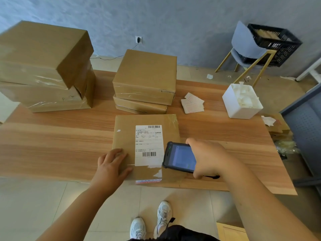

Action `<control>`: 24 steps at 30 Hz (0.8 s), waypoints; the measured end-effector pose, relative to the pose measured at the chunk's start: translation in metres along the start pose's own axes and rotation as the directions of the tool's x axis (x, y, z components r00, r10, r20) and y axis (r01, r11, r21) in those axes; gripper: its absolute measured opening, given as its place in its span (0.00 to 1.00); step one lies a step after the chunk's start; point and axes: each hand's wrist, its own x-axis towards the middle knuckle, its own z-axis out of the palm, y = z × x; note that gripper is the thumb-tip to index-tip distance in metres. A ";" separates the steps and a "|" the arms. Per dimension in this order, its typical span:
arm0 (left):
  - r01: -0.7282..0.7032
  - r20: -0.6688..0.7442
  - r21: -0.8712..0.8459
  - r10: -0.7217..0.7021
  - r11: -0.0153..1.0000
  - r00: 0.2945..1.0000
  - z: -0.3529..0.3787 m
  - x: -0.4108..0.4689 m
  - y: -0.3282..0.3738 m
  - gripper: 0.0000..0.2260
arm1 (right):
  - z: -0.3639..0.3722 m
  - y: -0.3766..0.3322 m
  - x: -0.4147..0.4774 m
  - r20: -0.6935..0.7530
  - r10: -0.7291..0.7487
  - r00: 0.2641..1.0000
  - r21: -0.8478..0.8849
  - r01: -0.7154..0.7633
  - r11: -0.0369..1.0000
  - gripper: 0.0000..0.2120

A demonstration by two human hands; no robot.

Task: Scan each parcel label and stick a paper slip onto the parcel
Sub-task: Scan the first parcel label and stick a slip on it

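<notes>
Brown cardboard fills the middle of the head view: a flat parcel [126, 136] lies on the wooden table [52, 133] at the near edge, its near side reaching that edge. A white shipping label [148, 145] is stuck on its top face, with one barcode at the label's 12 o'clock end and another towards its 6 o'clock end.

The left hand [112, 162] rests palm-down on the parcel's corner at 7 o'clock, fingers straight and a little spread, holding nothing. The right hand [208, 157] has its fingers and thumb wrapped round a dark handheld scanner [180, 157], which is held at 4 o'clock from the label, its lit screen facing up and its front end just beside the lower barcode.

At 12 o'clock from the parcel stands a stack of two cardboard boxes [145, 79], close behind it. At 10 o'clock a taller stack of larger boxes [43, 66] sits well apart. At 1 o'clock a loose pile of paper slips [192, 104] lies on the table, and farther out at 2 o'clock is a white bin [243, 103] with scraps of white paper in it.

Beyond the table, towards 1 o'clock, a blue chair [246, 47] with gold legs stands beside a black crate [276, 42]. At 6 o'clock, below the table edge, the person's white trainers [151, 223] show on the tiled floor.
</notes>
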 end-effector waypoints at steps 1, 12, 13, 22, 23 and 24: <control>0.000 0.007 -0.004 0.000 1.000 1.000 0.000 0.000 0.000 0.25 | -0.001 -0.003 -0.003 0.000 0.010 1.000 -0.019 -0.010 1.000 0.31; -0.017 0.052 -0.011 0.018 1.000 0.998 -0.003 0.001 -0.003 0.26 | 0.000 -0.010 -0.015 -0.051 0.039 0.998 -0.063 -0.042 0.997 0.35; -0.026 0.052 0.013 0.025 1.000 0.998 -0.003 0.002 -0.004 0.26 | 0.001 -0.008 -0.016 -0.062 0.048 0.997 -0.046 -0.051 0.998 0.35; -0.042 0.002 0.088 0.042 0.995 0.999 0.003 0.024 0.024 0.17 | 0.042 0.041 0.004 -0.122 0.340 0.933 0.501 -0.238 0.832 0.32; -0.058 0.001 0.078 0.059 0.995 0.998 0.004 0.028 0.029 0.17 | 0.050 0.050 0.010 -0.114 0.394 0.912 0.536 -0.278 0.797 0.33; -0.073 0.006 0.074 0.073 0.995 0.997 0.006 0.033 0.035 0.18 | 0.057 0.058 0.016 -0.097 0.452 0.887 0.562 -0.326 0.760 0.33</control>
